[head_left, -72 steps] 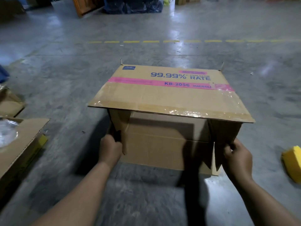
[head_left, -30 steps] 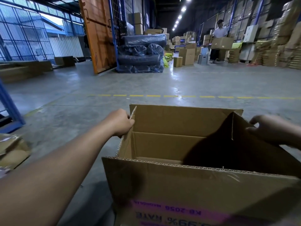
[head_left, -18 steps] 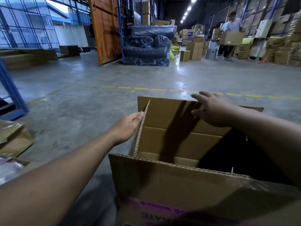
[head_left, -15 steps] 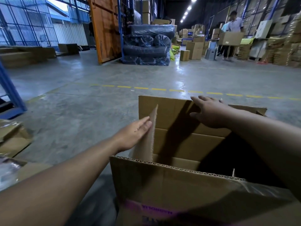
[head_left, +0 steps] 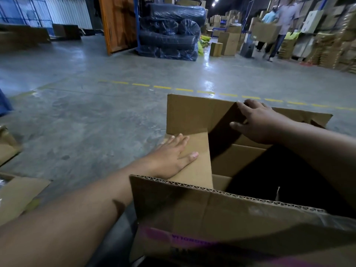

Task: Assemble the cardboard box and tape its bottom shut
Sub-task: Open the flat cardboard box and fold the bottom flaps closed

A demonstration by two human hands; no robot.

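Observation:
A brown cardboard box [head_left: 221, 218] stands on the concrete floor right in front of me, its open side up, with pink print and clear tape on the near flap. My left hand [head_left: 171, 157] lies flat, fingers spread, on the left side flap [head_left: 196, 166], which is folded inward over the opening. My right hand [head_left: 256, 122] presses on the far flap [head_left: 192, 114], fingers over its top edge, thumb on its inner face. The right side of the box is hidden behind my right forearm. No tape roll is in sight.
Flattened cardboard [head_left: 17, 193] and a box corner [head_left: 7, 145] lie at my left. A dashed yellow line [head_left: 183, 90] crosses the floor ahead. Black wrapped bundles [head_left: 169, 33], stacked cartons [head_left: 227, 41] and two people carrying a box [head_left: 273, 26] are far back.
The left side flap has swung from upright down into the opening under my left hand. My right hand slid right along the far flap and now grips its edge.

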